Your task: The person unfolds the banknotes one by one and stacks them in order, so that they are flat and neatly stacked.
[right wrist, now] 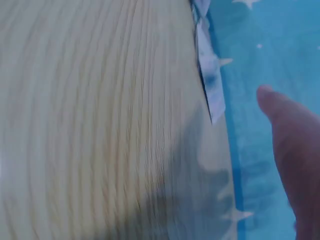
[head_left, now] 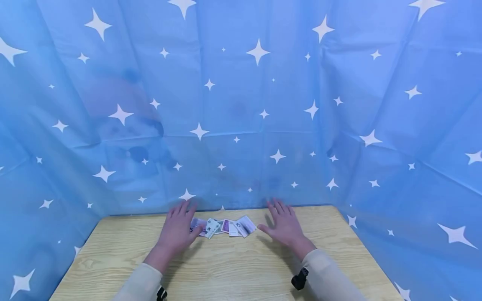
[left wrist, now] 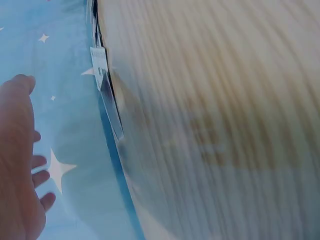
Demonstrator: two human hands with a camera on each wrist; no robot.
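Observation:
Several small banknotes (head_left: 246,225), some printed with numerals and tinted purple, lie overlapping in a row near the table's far edge. To the left of the row is my left hand (head_left: 176,229), fingers extended and spread, its thumb overlapping the leftmost note (head_left: 196,223) in the head view. My right hand (head_left: 285,225) hovers right of the row with fingers spread, its thumb pointing at the rightmost note. Neither hand grips anything. Seen low from the left wrist, a note (left wrist: 111,107) sticks up slightly; in the right wrist view another note (right wrist: 210,75) lies beyond the thumb (right wrist: 295,145).
The pale wood-grain table (head_left: 226,267) ends at a blue curtain (head_left: 241,104) with white stars, which hangs behind it and along both sides. Black straps with small devices (head_left: 300,279) sit at both wrists, over light sleeves (head_left: 327,271).

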